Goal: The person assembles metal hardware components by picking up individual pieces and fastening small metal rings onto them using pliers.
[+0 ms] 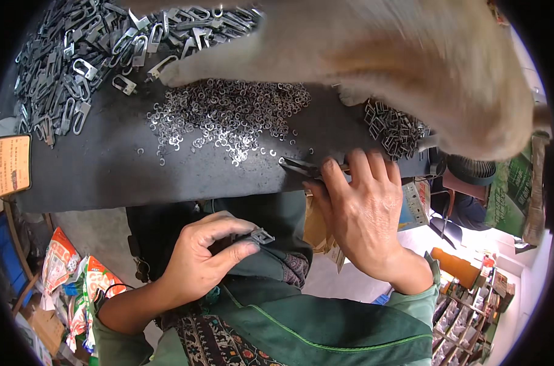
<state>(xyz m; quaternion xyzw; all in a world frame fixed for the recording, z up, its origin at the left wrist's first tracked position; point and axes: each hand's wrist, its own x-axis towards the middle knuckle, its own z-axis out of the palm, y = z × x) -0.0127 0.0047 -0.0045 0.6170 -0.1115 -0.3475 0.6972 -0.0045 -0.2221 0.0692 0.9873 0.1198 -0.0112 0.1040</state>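
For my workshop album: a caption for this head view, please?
Left hand pinches a small grey metal clip; right hand works dark pliers beside small silvery metal rings.

Left hand point(198, 259) pinched, right hand point(362, 210) curled.

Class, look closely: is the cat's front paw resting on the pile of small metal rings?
No: the cat's front paw rests on dark mat beside the larger clips, above the small metal rings.

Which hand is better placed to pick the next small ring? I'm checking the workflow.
Probably the right hand: it holds pliers at the ring pile, while the left hand holds a metal clip lower down.
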